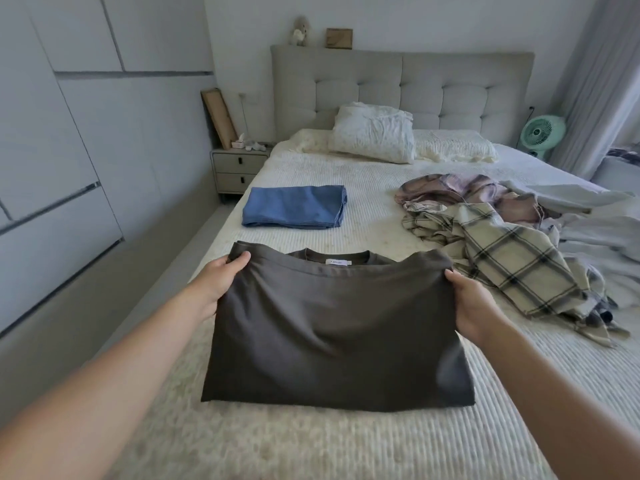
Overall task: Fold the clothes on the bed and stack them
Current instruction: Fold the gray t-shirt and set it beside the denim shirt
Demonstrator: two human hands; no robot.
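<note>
A dark brown T-shirt [332,327] lies folded over on the near part of the bed [346,441], its white neck label showing at the top. My left hand [221,278] grips its upper left corner, thumb on top. My right hand [474,303] grips the upper right edge. A folded blue garment [294,206] lies flat further up the bed on the left. A loose heap sits on the right: a beige plaid garment [509,258], a purplish one [457,190] and a pale grey one [588,216].
Pillows [374,136] lean at the grey headboard [401,84]. A nightstand [239,168] stands left of the bed, beside the wardrobe wall [69,133]. A green fan [542,135] stands at the far right by the curtain.
</note>
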